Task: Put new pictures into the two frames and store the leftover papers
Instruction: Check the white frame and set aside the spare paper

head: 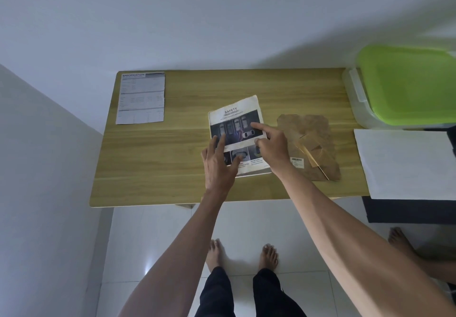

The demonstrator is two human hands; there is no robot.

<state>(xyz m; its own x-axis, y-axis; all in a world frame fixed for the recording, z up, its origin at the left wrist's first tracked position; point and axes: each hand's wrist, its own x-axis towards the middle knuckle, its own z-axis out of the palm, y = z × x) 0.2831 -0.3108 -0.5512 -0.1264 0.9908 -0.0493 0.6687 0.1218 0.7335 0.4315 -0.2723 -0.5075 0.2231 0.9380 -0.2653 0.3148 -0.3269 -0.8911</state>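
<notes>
Head view: near the middle of the light wooden counter (158, 148), a printed "SAFETY" sheet (235, 116) with a white margin, a dark picture of cars parked in a row below the heading, and three smaller pictures with captions along the lower part. Slightly skewed, top right corner curled up, lying on something white-edged beneath, seen along the bottom and right sides. Left hand (219, 163) flat on the sheet's lower left, fingers spread and straight, pressing down. Right hand (270, 148) on the right edge, index finger stretched out onto the car picture, other fingers loosely bent; grip on the edge impossible to tell. Just right of the sheet, a crumpled brown backing board (313, 131) with a barcode label. At the far left corner, a pale "SPECIFICATION" table sheet (142, 99) with fold creases. At the right, a blank white sheet (404, 163) and a clear plastic box with a green lid (409, 82).
</notes>
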